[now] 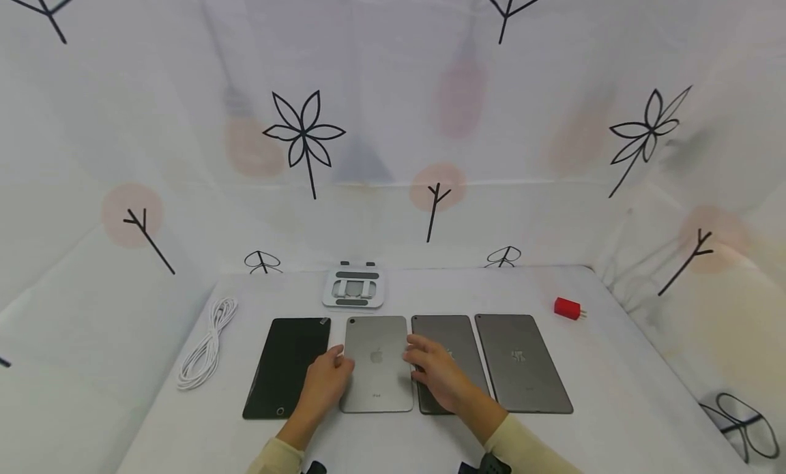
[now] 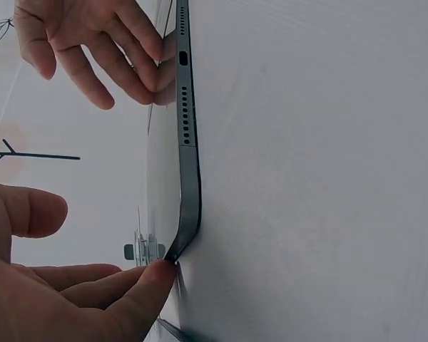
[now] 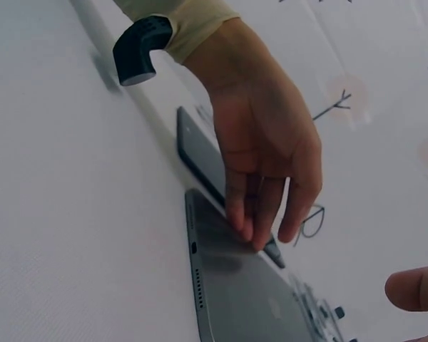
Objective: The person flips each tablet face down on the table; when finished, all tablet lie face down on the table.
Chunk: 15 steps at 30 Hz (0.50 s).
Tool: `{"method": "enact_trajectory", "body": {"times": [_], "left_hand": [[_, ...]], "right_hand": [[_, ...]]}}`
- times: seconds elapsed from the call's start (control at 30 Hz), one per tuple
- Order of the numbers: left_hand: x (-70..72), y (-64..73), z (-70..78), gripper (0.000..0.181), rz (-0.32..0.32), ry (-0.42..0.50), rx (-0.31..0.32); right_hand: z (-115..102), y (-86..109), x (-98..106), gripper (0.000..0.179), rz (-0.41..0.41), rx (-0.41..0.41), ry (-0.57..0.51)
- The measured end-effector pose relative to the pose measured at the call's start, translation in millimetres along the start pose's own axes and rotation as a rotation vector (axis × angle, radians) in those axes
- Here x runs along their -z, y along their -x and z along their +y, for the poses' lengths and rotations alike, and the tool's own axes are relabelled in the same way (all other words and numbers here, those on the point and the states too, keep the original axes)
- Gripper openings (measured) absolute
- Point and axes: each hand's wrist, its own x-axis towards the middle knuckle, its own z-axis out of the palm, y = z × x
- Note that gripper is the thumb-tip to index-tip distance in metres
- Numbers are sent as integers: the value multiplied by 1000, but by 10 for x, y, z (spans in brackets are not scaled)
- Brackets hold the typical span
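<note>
A silver tablet [image 1: 377, 380] with an Apple logo lies back up between the two hands. At its left edge are the fingertips of my left hand [image 1: 325, 382], fingers extended and thumb apart; the left wrist view shows that hand [image 2: 78, 303] right at the tablet's corner. My right hand [image 1: 441, 375] hovers over the neighbouring dark grey tablet [image 1: 451, 327], its loosely bent fingers near the silver tablet's right edge. A black-screened tablet [image 1: 285, 358] lies face up at the left, partly behind the left hand. Another dark grey tablet [image 1: 518, 365] lies back up at the right end.
Behind the row sits a flat white-and-grey folding stand [image 1: 354, 288]. A coiled white cable [image 1: 209, 348] lies at the left, and a red plug adapter [image 1: 567, 308] is at the back right. Patterned white cloth [image 1: 381, 221] hangs behind the table.
</note>
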Motion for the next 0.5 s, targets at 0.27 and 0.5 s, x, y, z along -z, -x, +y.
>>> {"method": "enact_trajectory", "body": {"times": [0.27,0.5], "left_hand": [[82,97,18,54,-99,43,-54],[266,184,-59,45,-112,84,-60]], "right_hand": [[-6,-10,4,66,32,21,36],[-23,-7,-144,65,82,121,143]]}}
